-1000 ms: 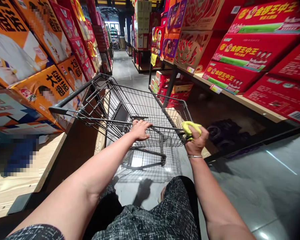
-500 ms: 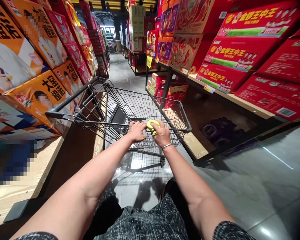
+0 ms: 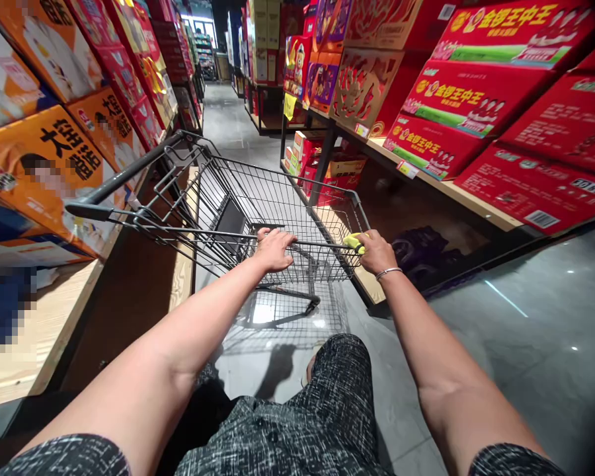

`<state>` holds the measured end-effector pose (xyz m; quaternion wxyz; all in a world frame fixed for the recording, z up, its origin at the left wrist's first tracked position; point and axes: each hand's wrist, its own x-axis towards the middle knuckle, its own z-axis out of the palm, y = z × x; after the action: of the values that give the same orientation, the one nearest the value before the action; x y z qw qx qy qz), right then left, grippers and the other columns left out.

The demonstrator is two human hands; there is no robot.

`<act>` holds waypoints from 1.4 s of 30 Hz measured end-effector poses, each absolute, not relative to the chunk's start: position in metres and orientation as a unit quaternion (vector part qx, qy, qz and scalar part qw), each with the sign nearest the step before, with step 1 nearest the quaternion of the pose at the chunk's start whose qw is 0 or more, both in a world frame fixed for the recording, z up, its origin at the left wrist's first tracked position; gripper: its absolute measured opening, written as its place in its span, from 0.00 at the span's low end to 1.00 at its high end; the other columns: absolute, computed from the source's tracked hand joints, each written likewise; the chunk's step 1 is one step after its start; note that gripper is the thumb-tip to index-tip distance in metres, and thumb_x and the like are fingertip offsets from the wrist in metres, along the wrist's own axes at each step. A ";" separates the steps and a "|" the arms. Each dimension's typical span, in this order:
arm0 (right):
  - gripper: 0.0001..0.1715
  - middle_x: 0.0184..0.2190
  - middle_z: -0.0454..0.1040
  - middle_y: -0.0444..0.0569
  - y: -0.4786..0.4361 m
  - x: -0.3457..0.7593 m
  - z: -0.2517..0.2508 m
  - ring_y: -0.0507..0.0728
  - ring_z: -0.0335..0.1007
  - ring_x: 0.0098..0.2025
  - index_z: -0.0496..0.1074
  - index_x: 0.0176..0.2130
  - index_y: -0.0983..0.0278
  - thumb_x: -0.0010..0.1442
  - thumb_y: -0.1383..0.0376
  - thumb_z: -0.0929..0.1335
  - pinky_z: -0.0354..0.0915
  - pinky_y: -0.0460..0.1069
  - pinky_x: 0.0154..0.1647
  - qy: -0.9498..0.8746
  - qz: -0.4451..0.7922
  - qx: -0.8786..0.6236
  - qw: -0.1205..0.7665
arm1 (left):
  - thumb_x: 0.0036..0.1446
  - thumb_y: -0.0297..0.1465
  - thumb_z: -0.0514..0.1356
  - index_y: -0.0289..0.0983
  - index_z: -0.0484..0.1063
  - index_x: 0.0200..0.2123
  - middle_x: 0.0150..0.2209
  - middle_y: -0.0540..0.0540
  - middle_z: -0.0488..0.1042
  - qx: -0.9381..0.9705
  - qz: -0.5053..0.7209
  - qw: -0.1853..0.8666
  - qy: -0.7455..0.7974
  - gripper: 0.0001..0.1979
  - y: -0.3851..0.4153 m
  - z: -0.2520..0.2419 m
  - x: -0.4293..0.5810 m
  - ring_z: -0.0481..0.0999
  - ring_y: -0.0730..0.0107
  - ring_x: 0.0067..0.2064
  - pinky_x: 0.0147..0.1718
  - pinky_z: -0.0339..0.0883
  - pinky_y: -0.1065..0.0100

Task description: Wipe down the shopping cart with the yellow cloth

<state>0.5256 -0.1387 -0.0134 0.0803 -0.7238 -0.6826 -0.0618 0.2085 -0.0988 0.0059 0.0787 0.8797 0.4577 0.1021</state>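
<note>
A black wire shopping cart stands sideways in front of me, its handlebar to the left. My left hand is closed over the middle of its near top rim, the fingertips partly hidden. Farther right, by the corner of the same rim, my right hand is closed on a bunched yellow cloth with dark marks. The cloth lies against the rim, and most of it is covered by my fingers. No goods show inside the basket.
Stacked orange boxes stand on a low wooden platform at the left. Red boxes fill a shelf on the right, with a dark purple bundle beneath. A grey tiled aisle runs ahead between the displays.
My right hand has slid right along the rim with the yellow cloth, away from my left hand. The left stays on the rim. The view has shifted slightly, and one leg has come forward.
</note>
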 end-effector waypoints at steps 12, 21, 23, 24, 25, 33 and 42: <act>0.28 0.53 0.68 0.53 -0.150 0.481 -0.010 0.60 0.66 0.48 0.74 0.55 0.56 0.58 0.72 0.64 0.55 0.51 0.40 -0.663 -0.037 -0.741 0.100 | 0.53 0.36 0.60 0.47 0.74 0.50 0.50 0.49 0.80 0.876 0.110 0.097 0.459 0.19 -0.069 0.007 0.174 0.70 0.54 0.54 0.59 0.47 0.48; 0.32 0.58 0.66 0.56 -0.181 0.456 -0.066 0.66 0.60 0.56 0.74 0.58 0.55 0.58 0.72 0.63 0.58 0.60 0.55 -0.663 -0.116 -0.710 0.209 | 0.52 0.41 0.62 0.47 0.74 0.49 0.52 0.47 0.79 0.869 0.065 0.104 0.479 0.20 -0.057 0.012 0.161 0.66 0.51 0.58 0.58 0.47 0.48; 0.32 0.56 0.68 0.55 -0.190 0.458 -0.097 0.67 0.59 0.58 0.75 0.57 0.53 0.56 0.72 0.63 0.58 0.61 0.57 -0.676 -0.103 -0.700 0.206 | 0.52 0.41 0.63 0.47 0.75 0.47 0.51 0.49 0.79 0.862 0.070 0.115 0.489 0.18 -0.056 0.012 0.163 0.66 0.51 0.57 0.59 0.46 0.48; 0.31 0.55 0.69 0.54 -0.195 0.460 -0.115 0.66 0.60 0.57 0.76 0.55 0.53 0.55 0.72 0.64 0.59 0.60 0.57 -0.680 -0.083 -0.701 0.198 | 0.53 0.42 0.63 0.48 0.75 0.46 0.50 0.50 0.80 0.858 0.074 0.122 0.493 0.17 -0.055 0.012 0.164 0.66 0.52 0.57 0.59 0.46 0.49; 0.31 0.54 0.70 0.53 -0.200 0.462 -0.134 0.65 0.61 0.56 0.77 0.54 0.52 0.54 0.72 0.64 0.61 0.60 0.55 -0.678 -0.058 -0.708 0.187 | 0.53 0.42 0.63 0.48 0.75 0.46 0.50 0.51 0.80 0.855 0.077 0.129 0.496 0.17 -0.055 0.012 0.164 0.67 0.52 0.57 0.60 0.45 0.49; 0.23 0.41 0.73 0.53 -0.207 0.476 -0.211 0.60 0.69 0.37 0.80 0.39 0.56 0.50 0.74 0.63 0.68 0.54 0.39 -0.609 0.058 -0.767 0.193 | 0.52 0.43 0.63 0.47 0.75 0.47 0.50 0.50 0.80 0.853 0.075 0.132 0.499 0.18 -0.055 0.014 0.162 0.67 0.53 0.57 0.60 0.45 0.49; 0.26 0.57 0.63 0.60 -0.196 0.506 -0.095 0.64 0.64 0.61 0.68 0.57 0.63 0.58 0.67 0.66 0.66 0.58 0.59 -0.544 -0.095 -0.736 0.393 | 0.52 0.41 0.62 0.47 0.75 0.45 0.50 0.50 0.80 0.854 0.086 0.114 0.500 0.16 -0.057 0.010 0.163 0.67 0.53 0.57 0.59 0.46 0.48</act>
<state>0.5058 -0.1957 -0.0947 0.3927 -0.7355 -0.5438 -0.0953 0.1631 -0.0575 0.0103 0.1144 0.8542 0.4999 0.0861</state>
